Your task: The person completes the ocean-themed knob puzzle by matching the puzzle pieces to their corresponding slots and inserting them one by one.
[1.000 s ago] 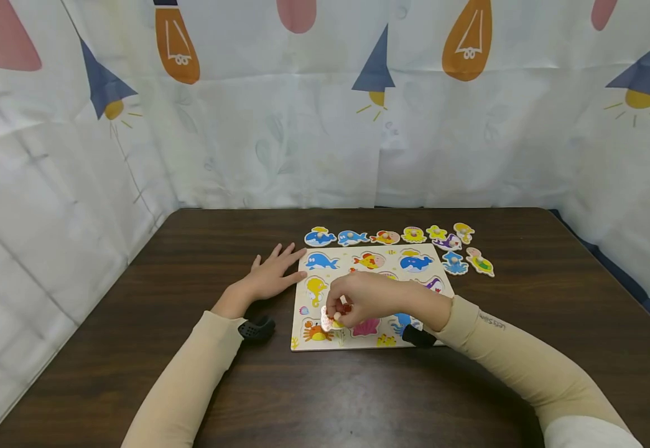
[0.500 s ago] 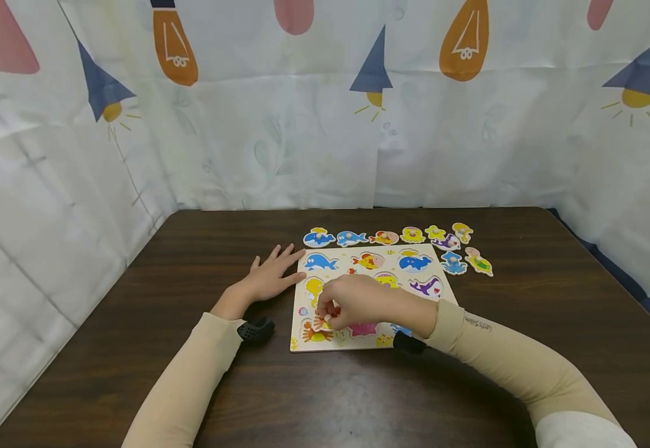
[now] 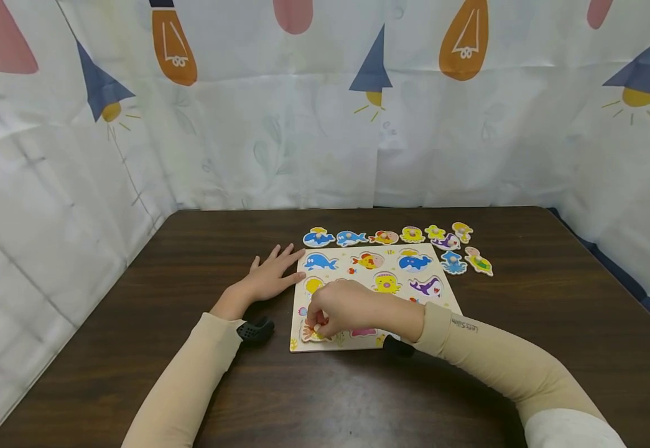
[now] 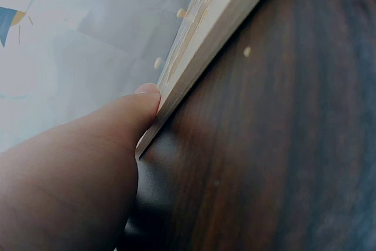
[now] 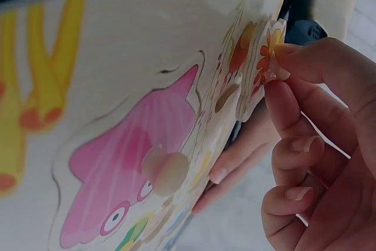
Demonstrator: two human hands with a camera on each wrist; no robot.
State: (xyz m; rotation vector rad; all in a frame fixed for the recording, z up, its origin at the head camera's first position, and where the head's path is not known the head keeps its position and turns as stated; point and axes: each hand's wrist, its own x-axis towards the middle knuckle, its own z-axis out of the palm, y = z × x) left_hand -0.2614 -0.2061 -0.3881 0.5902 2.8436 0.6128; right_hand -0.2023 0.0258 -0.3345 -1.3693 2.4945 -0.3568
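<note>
My right hand (image 3: 347, 305) pinches the small knob of a wooden crab puzzle piece (image 5: 262, 66) between thumb and index finger. The piece is over the crab picture at the near left corner of the pale puzzle board (image 3: 352, 346), tilted against the board's face in the right wrist view. Its other fingers are loosely bent. My left hand (image 3: 265, 277) lies spread on the table, with fingertips and thumb at the board's left edge; the left wrist view shows the thumb (image 4: 147, 104) against that edge. A pink shell piece (image 5: 135, 151) with a knob sits in the board.
Along the board's far edge lie loose knobbed pieces: a whale (image 3: 319, 238), a blue fish (image 3: 351, 238), a red-yellow fish (image 3: 384, 238) and several more. An octopus piece (image 3: 453, 263) and a turtle piece (image 3: 478, 261) are to its right. A patterned curtain (image 3: 302, 143) surrounds the brown table (image 3: 235, 386).
My right hand has moved left and nearer to me with the crab piece, from above the board's lower middle to the crab picture at the corner. My left hand has stayed put.
</note>
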